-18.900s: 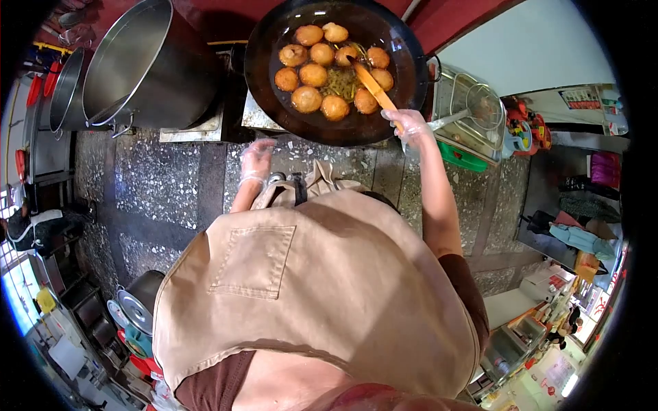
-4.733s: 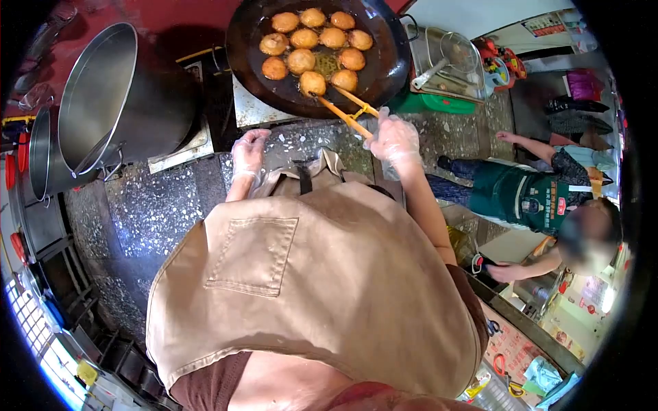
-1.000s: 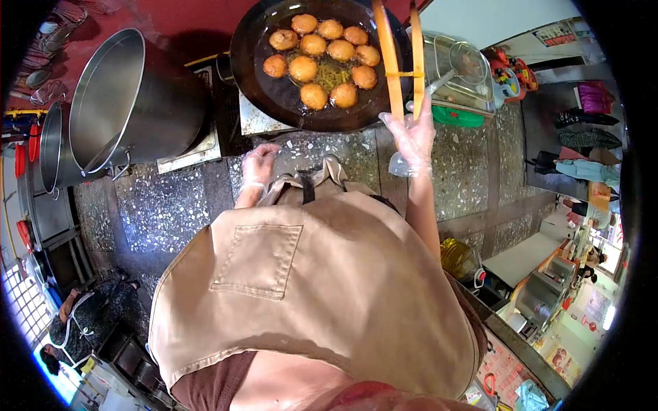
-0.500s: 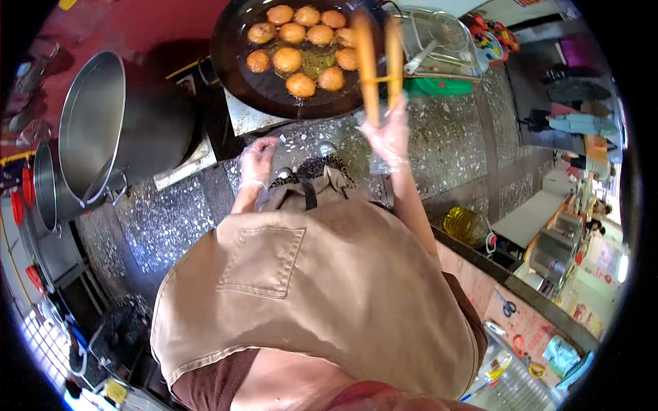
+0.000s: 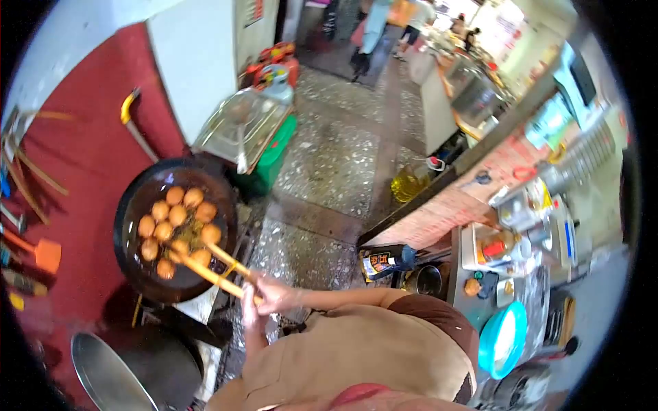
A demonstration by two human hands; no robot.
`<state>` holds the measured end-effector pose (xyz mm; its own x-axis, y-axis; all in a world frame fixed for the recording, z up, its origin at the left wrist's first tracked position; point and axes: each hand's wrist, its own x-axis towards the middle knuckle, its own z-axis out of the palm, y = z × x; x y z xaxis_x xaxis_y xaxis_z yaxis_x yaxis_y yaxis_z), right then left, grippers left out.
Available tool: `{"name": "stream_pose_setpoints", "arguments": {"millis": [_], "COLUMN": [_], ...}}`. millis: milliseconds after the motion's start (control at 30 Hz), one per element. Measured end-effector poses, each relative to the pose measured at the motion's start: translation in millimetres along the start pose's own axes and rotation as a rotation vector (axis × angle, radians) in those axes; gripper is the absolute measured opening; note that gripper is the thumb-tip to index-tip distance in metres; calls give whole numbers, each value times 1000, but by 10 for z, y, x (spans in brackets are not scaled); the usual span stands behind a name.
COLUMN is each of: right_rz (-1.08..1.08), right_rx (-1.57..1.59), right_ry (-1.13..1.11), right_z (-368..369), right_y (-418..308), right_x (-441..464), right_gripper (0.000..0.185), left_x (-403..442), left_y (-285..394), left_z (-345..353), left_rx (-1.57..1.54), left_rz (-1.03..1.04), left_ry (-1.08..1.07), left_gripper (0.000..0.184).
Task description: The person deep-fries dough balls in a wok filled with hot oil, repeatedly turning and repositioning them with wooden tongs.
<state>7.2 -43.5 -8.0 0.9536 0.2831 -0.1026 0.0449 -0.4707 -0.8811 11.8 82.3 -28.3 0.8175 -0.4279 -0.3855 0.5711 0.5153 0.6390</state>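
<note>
Wooden tongs (image 5: 219, 279), tied with a yellow band, are gripped near their rear end by my gloved right hand (image 5: 277, 296). Their two arms reach over the dark wok (image 5: 130, 264) and their tips are among the browned balls (image 5: 177, 215) in oil. One tip lies by a ball near the middle, the other by a ball (image 5: 211, 234) at the right of the group; whether they touch is unclear. Close beside the rear of the tongs is my gloved left hand (image 5: 251, 315), blurred, its fingers hard to make out.
A large metal pot (image 5: 113, 373) stands at the lower left. Beyond the wok are a wire-rack tray (image 5: 240, 127) with a strainer and a green box (image 5: 276, 154). To the right are an oil jug (image 5: 409, 183), a black bag (image 5: 387, 262) and a turquoise basin (image 5: 504, 339). People stand far off.
The view has swung to the right, bringing the side counter into sight. The raised tongs have come down into the wok among the balls. My hands are now close together.
</note>
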Motion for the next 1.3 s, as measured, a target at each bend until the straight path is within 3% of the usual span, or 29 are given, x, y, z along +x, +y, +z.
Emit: {"name": "stream_pose_setpoints", "arguments": {"millis": [33, 100, 167, 233, 267, 300, 367, 433, 467, 500, 567, 633, 700, 767, 833, 967, 1033, 1100, 1233, 1300], "right_rz": [-37, -138, -83, -148, -193, -137, -62, 65, 111, 157, 189, 163, 138, 183, 180, 183, 139, 314, 164, 138], "right_rx": [-9, 73, -90, -100, -90, -86, -67, -40, -61, -74, 59, 62, 59, -3, -37, -27, -115, -85, -21, -9], "right_ry": [-63, 17, 40, 176, 240, 265, 338, 433, 451, 484, 487, 505, 515, 501, 482, 519, 621, 625, 806, 818], "right_z": [80, -133, -182, -219, -342, -444, -663, -808, -896, -922, -966, -961, -942, -892, -844, -839, -748, -752, -612, -503], "right_y": [150, -201, -237, -101, -92, -37, 102, 241, 294, 379, 489, 556, 625, 671, 709, 737, 842, 752, 680, 754], "right_x": [16, -148, -290, -433, -543, -669, -952, -1267, -1436, -1571, -1813, -2010, -2178, -2304, -2420, -2609, -2642, -2675, -2593, -2460], "right_gripper": [68, 77, 94, 88, 85, 80, 77, 79, 76, 74, 73, 73, 73, 73, 73, 73, 73, 72, 72, 76], "left_x": [-36, 10, -125, -147, -128, 30, -123, -421, -454, -461, -520, -546, -666, -735, -777, -814, -822, -807, -821, -693], "left_y": [24, -13, 187, 286, 385, 207, 323, 460, 404, 371, 410, 351, 335, 355, 411, 331, 348, 393, 540, 601], "left_z": [-40, -197, 106, 96, -6, -353, -389, -58, -122, -187, -266, -661, -596, -329, -109, -212, -251, -331, -418, -723], "left_rx": [46, 88, 83, 197, 474, 633, 1418, 1596, 1628, 1627, 1705, 1610, 1466, 1484, 1698, 1614, 1620, 1727, 1726, 1841], "left_rz": [46, 73, 55, 152, 234, 390, 696, 328, 360, 131, -114, 144, 327, 294, -145, 99, -12, -120, 69, -136], "left_ry": [-20, 42, 263, 420, 447, 679, 984, 1127, 1150, 1167, 1109, 1119, 1046, 1117, 1120, 1295, 1270, 1215, 1267, 1096], "left_gripper": [39, 43, 42, 44, 50, 69, 87, 94, 91, 91, 90, 83, 84, 84, 83, 78, 77, 75, 72, 73]}}
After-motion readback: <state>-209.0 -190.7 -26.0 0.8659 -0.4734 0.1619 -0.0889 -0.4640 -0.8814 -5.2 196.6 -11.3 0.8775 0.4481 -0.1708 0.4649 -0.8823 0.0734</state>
